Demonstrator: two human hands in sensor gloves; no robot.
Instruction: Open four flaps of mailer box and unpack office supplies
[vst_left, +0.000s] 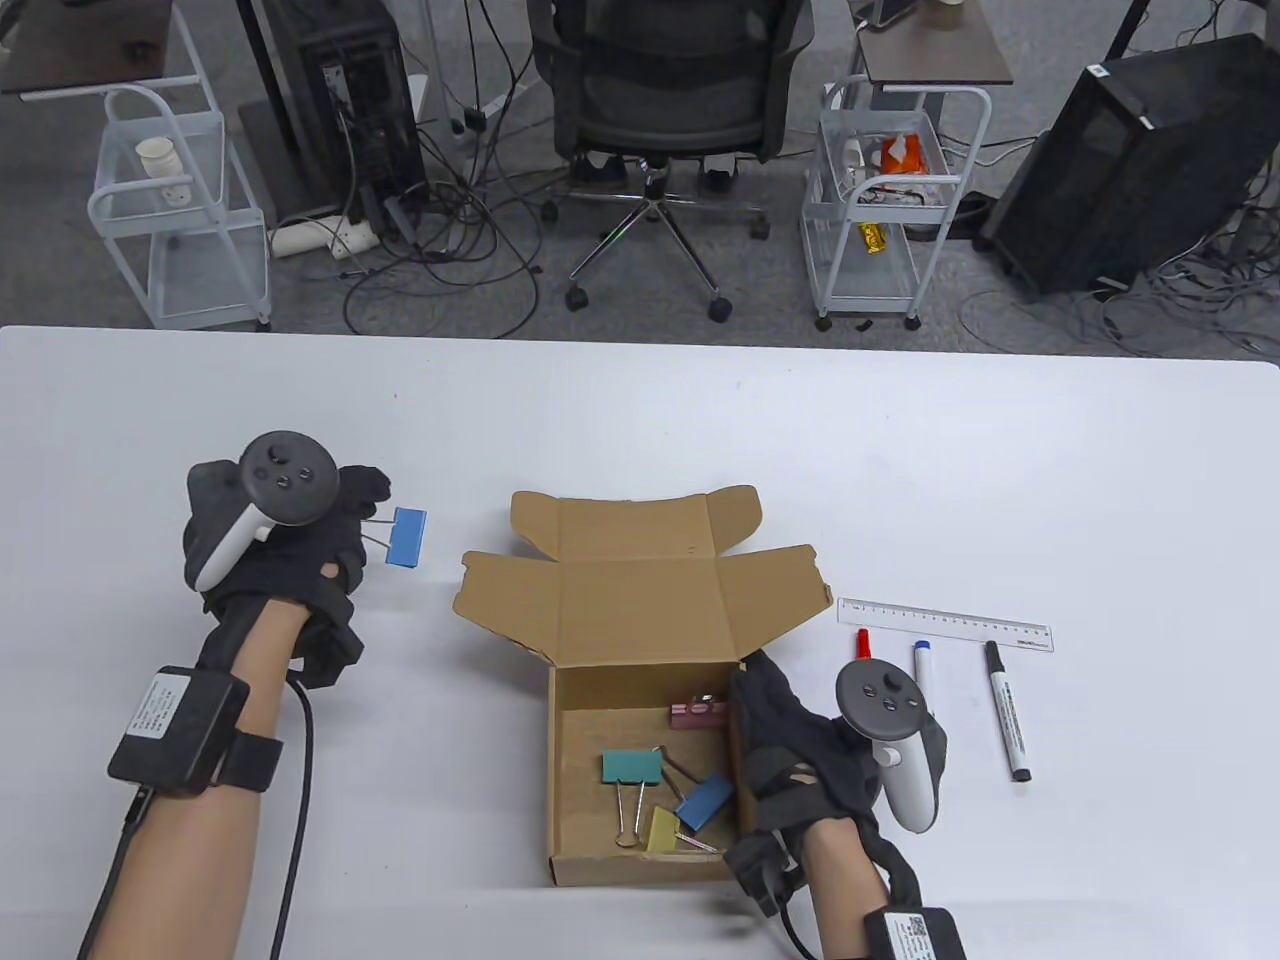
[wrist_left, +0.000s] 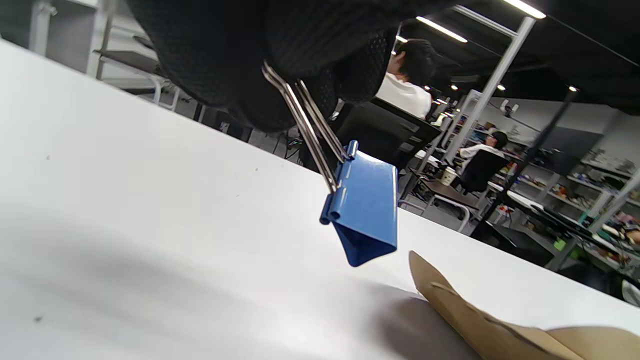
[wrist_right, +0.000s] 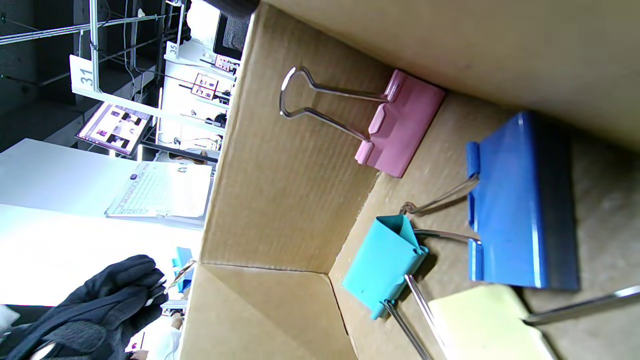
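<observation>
A smooth white counter fronts an office floor tangled with cables, where two white wire carts, one mesh chair and dark computer towers stand. At left, the left hand pinches the steel wire handles of one glossy blue binder clip, held clear above the counter. In the middle lies the brown corrugated mailer box, flaps spread open; inside rest four clips: teal, yellow, blue and pink. The right hand rests on the box's right wall, fingers curled over it. Rightmost lie three markers and one clear ruler.
</observation>
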